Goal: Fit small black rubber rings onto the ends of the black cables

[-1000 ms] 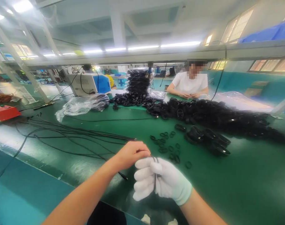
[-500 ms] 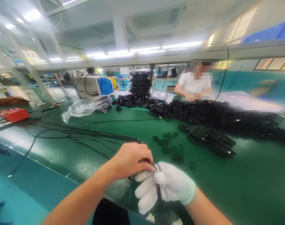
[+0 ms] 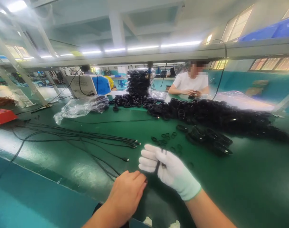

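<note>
My right hand (image 3: 169, 169) wears a white glove with a pale green cuff and is raised over the green bench. A short length of black cable (image 3: 157, 167) runs across its palm, pinned by the thumb, the other fingers extended to the left. Lower and to the left is my bare left hand (image 3: 128, 191), its fingers curled down and pressed together. Whatever lies beneath those fingers is hidden. Several black cables with plug ends (image 3: 120, 141) stretch across the bench beyond the left hand. Small black rings (image 3: 165, 136) lie just past the gloved fingertips.
Coiled black cables form a long heap (image 3: 206, 110), with a smaller group (image 3: 208, 139) before it. A clear plastic bag (image 3: 81, 107), a blue-and-white machine (image 3: 87, 85) and a red box (image 3: 3, 116) stand leftward. Across the bench sits a person in white (image 3: 192, 83), hands on something dark.
My hands have separated: the left moved down, off the gloved hand, and the right rose slightly. The view shifted, so the bench things appear further left.
</note>
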The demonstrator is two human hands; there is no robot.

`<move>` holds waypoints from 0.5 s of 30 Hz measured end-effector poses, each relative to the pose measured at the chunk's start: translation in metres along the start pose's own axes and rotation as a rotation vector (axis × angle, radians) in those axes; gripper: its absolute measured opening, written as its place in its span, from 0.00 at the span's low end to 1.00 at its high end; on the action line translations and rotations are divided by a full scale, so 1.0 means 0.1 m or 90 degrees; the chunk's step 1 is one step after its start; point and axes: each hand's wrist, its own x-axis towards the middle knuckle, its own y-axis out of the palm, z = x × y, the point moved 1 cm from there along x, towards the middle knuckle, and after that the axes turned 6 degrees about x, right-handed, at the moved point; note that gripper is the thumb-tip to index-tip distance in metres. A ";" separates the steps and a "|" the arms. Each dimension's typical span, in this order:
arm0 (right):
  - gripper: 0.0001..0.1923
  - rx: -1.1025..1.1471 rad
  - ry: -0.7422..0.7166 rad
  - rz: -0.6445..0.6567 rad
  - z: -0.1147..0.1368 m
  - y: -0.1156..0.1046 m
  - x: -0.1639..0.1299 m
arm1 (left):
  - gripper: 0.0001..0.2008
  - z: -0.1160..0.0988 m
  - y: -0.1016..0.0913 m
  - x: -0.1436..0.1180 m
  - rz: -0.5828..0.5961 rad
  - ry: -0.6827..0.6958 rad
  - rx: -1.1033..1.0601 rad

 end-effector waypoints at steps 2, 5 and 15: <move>0.16 -0.041 0.023 -0.028 -0.07 -0.04 -0.01 | 0.11 -0.07 -0.11 0.01 -0.039 0.053 0.023; 0.15 -0.065 0.125 0.047 -0.18 -0.07 -0.05 | 0.08 0.03 -0.34 0.13 -0.082 0.111 -0.013; 0.20 0.139 0.267 0.167 -0.31 0.09 -0.11 | 0.11 0.43 -0.10 0.42 0.051 0.015 -0.535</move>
